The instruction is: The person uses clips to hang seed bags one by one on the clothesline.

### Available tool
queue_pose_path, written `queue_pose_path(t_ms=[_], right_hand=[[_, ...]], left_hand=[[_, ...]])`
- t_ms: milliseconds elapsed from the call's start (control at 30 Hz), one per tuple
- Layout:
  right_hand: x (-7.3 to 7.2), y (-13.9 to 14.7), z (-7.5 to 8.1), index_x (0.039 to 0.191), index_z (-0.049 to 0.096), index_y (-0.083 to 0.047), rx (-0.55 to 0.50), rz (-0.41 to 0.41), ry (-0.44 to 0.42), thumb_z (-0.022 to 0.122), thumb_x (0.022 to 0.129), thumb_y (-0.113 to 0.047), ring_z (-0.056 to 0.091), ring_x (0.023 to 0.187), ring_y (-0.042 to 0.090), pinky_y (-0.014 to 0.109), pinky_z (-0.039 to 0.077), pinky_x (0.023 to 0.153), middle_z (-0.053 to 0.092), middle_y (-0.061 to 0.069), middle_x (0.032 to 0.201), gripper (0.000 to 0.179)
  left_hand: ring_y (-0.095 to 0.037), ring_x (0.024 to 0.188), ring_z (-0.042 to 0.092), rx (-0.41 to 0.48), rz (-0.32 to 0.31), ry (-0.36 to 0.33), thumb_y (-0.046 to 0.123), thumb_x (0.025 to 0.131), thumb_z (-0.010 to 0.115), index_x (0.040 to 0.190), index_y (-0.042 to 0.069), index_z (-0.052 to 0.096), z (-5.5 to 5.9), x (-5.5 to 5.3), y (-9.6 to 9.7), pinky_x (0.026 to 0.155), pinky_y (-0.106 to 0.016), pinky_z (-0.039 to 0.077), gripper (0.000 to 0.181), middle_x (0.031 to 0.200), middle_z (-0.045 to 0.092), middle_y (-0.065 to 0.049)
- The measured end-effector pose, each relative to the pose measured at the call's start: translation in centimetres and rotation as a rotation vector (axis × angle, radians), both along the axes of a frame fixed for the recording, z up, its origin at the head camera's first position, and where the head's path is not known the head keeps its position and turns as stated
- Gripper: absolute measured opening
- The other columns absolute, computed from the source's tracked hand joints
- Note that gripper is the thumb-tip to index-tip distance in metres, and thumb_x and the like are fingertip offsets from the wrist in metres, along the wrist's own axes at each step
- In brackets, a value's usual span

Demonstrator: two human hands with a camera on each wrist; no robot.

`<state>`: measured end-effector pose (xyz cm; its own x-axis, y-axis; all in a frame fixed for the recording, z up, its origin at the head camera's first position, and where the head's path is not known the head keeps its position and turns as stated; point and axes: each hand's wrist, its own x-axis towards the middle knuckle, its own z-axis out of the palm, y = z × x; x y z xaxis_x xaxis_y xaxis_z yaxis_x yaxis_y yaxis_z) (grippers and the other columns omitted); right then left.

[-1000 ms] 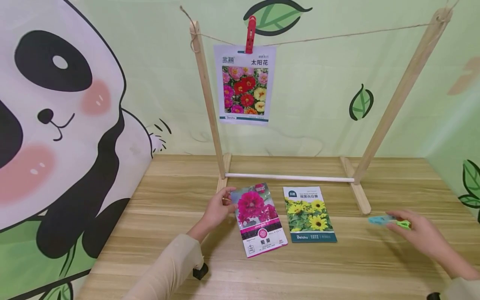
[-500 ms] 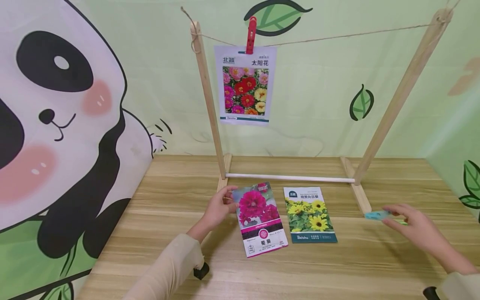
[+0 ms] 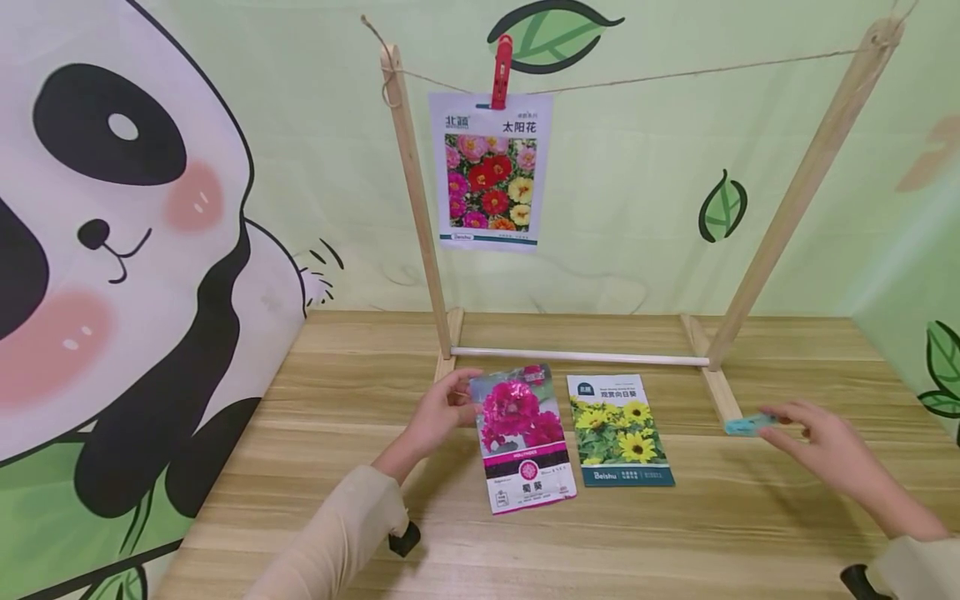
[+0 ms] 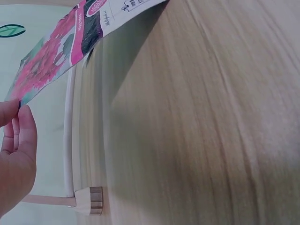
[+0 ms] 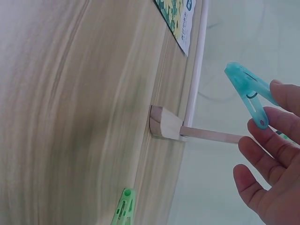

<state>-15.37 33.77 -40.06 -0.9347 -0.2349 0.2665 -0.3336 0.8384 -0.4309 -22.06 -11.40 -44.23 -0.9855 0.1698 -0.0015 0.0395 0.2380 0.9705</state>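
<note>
My left hand (image 3: 442, 412) pinches the upper left corner of a seed packet (image 3: 523, 442) with magenta hollyhock flowers. In the left wrist view that packet (image 4: 47, 61) slants upward, with a shadow on the tabletop beneath it. My right hand (image 3: 832, 450) holds a blue clothespin (image 3: 746, 426) between thumb and fingers, right of the stand's foot. The right wrist view shows the blue clothespin (image 5: 248, 89) with its handle ends in the fingers. A second seed packet (image 3: 622, 433), with yellow sunflowers, lies flat between the hands.
A wooden stand (image 3: 806, 183) with a white crossbar (image 3: 577, 356) rises at the back. From its twine (image 3: 675, 75) a third seed packet (image 3: 491, 179) hangs by a red clothespin (image 3: 502, 71). A green clothespin (image 5: 124, 208) lies on the table near my right hand.
My left hand has shifted slightly right, and the hollyhock packet's top has come up and turned more upright. My right hand has moved a little left and up with the blue clothespin.
</note>
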Motion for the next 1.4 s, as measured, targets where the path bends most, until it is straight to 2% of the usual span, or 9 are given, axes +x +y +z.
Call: queue_pose_path(t_ms=[133, 400, 500, 633, 700, 900, 1000, 1200, 1400], right_hand=[[-0.1, -0.1, 0.2, 0.107, 0.060, 0.000, -0.005, -0.001, -0.015, 0.061, 0.082, -0.021, 0.033, 0.083, -0.021, 0.018, 0.039, 0.057, 0.061, 0.019, 0.101, 0.032], [-0.2, -0.4, 0.3, 0.105, 0.061, 0.001, -0.018, 0.009, 0.001, 0.062, 0.082, -0.020, 0.031, 0.084, -0.024, 0.018, 0.040, 0.058, 0.060, 0.020, 0.103, 0.031], [-0.3, -0.5, 0.3, 0.106, 0.061, 0.000, -0.022, 0.008, -0.002, 0.062, 0.082, -0.020, 0.029, 0.084, -0.025, 0.018, 0.040, 0.059, 0.059, 0.020, 0.104, 0.032], [-0.5, -0.6, 0.4, 0.105, 0.061, 0.000, -0.014, 0.009, 0.015, 0.064, 0.080, -0.019, 0.031, 0.083, -0.024, 0.018, 0.041, 0.058, 0.060, 0.019, 0.102, 0.031], [-0.6, -0.7, 0.4, 0.104, 0.062, 0.000, -0.010, 0.014, 0.039, 0.065, 0.079, -0.018, 0.033, 0.082, -0.023, 0.018, 0.041, 0.058, 0.060, 0.017, 0.100, 0.031], [-0.8, -0.9, 0.6, 0.102, 0.062, 0.001, -0.019, 0.026, 0.085, 0.068, 0.076, -0.014, 0.036, 0.081, -0.020, 0.016, 0.042, 0.058, 0.061, 0.015, 0.095, 0.031], [-0.8, -1.1, 0.8, 0.101, 0.063, 0.002, -0.029, 0.025, 0.098, 0.068, 0.075, -0.013, 0.036, 0.079, -0.021, 0.015, 0.042, 0.058, 0.061, 0.016, 0.094, 0.030], [-1.0, -1.4, 1.1, 0.102, 0.062, 0.002, -0.039, 0.016, 0.083, 0.069, 0.075, -0.014, 0.040, 0.077, -0.020, 0.013, 0.042, 0.058, 0.060, 0.012, 0.091, 0.032], [-1.2, -1.6, 1.2, 0.104, 0.062, 0.001, -0.039, 0.013, 0.069, 0.067, 0.077, -0.015, 0.041, 0.076, -0.021, 0.011, 0.042, 0.060, 0.060, 0.010, 0.093, 0.032]], left_hand=[[-0.030, 0.085, 0.051, 0.007, -0.025, -0.016, -0.010, 0.074, 0.059, 0.121, 0.007, 0.050, 0.4, 0.1, 0.0, 0.074, -0.044, 0.047, 0.050, 0.094, 0.052, -0.014], [-0.017, 0.079, 0.050, -0.014, -0.047, -0.018, -0.007, 0.076, 0.059, 0.121, 0.009, 0.050, 0.8, 0.2, 0.0, 0.067, -0.026, 0.046, 0.048, 0.092, 0.050, -0.010], [-0.017, 0.080, 0.050, -0.011, -0.056, -0.011, -0.007, 0.076, 0.059, 0.121, 0.008, 0.049, 0.9, 0.1, 0.0, 0.067, -0.028, 0.047, 0.049, 0.091, 0.050, -0.010], [-0.022, 0.082, 0.050, 0.007, -0.075, -0.010, -0.008, 0.076, 0.058, 0.121, 0.008, 0.049, 1.2, 0.1, 0.0, 0.073, -0.041, 0.048, 0.049, 0.091, 0.050, -0.010], [-0.021, 0.081, 0.049, 0.018, -0.094, -0.012, -0.009, 0.076, 0.057, 0.121, 0.007, 0.049, 1.6, 0.2, 0.0, 0.074, -0.043, 0.047, 0.049, 0.091, 0.049, -0.010], [-0.017, 0.078, 0.048, 0.039, -0.139, -0.001, -0.010, 0.077, 0.055, 0.121, 0.007, 0.048, 2.2, 0.0, 0.0, 0.071, -0.037, 0.048, 0.048, 0.090, 0.045, -0.008], [-0.017, 0.079, 0.047, 0.034, -0.139, 0.011, -0.009, 0.078, 0.055, 0.121, 0.008, 0.048, 2.2, -0.2, 0.1, 0.071, -0.038, 0.048, 0.047, 0.090, 0.044, -0.007], [-0.017, 0.078, 0.046, 0.025, -0.137, 0.052, -0.007, 0.078, 0.057, 0.121, 0.007, 0.050, 2.5, -0.4, 0.3, 0.069, -0.026, 0.043, 0.046, 0.088, 0.044, -0.006], [-0.015, 0.077, 0.046, 0.026, -0.135, 0.063, -0.008, 0.078, 0.057, 0.120, 0.006, 0.050, 2.9, -0.3, 0.5, 0.068, -0.027, 0.044, 0.045, 0.087, 0.044, -0.004]])
